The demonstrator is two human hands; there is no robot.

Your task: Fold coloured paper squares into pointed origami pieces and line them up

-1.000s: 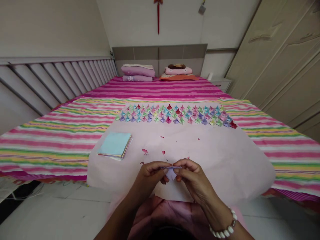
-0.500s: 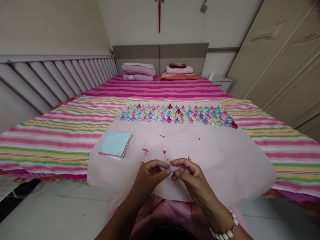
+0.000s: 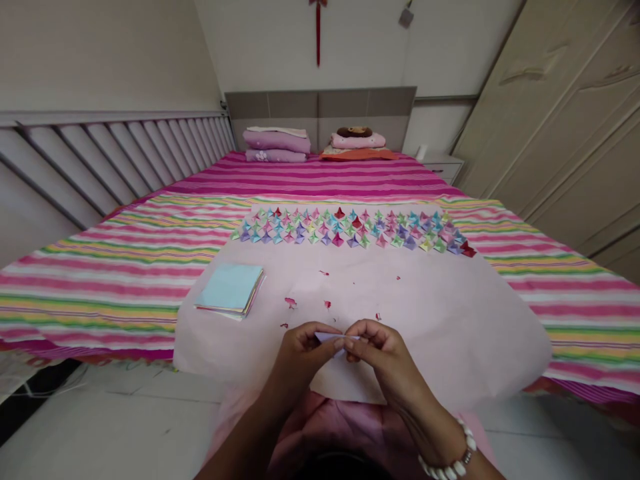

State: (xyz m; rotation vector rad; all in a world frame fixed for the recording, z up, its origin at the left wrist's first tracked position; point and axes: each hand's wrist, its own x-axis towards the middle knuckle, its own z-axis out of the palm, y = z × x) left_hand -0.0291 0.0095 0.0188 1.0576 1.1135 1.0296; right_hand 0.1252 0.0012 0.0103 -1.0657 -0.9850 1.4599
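Note:
Between my two hands is a small piece of folded lavender paper (image 3: pixel 327 337), partly covered by my fingers. My left hand (image 3: pixel 303 348) pinches it from the left, thumb and fingers closed. From the other side my right hand (image 3: pixel 377 348), with a beaded bracelet at the wrist, grips the same paper; both thumbs nearly meet in the middle. Beneath lies a large pale pink sheet (image 3: pixel 440 320). To the left on it sits a stack of square paper (image 3: pixel 230 288), light blue on top. Rows of small folded paper shapes (image 3: pixel 338 239) in many colours line its far edge.
Several torn spots with red showing (image 3: pixel 291 303) mark the pink sheet. It lies on a bed with a striped cover (image 3: pixel 115 267). Folded bedding (image 3: pixel 277 141) is stacked by the headboard (image 3: pixel 280 107). A white railing (image 3: pixel 150 150) runs along the left, a wardrobe (image 3: pixel 560 133) on the right.
My fingers have shifted on the lavender paper, and it now shows as a wider, flatter triangle on the left side. My thumbs have come closer together.

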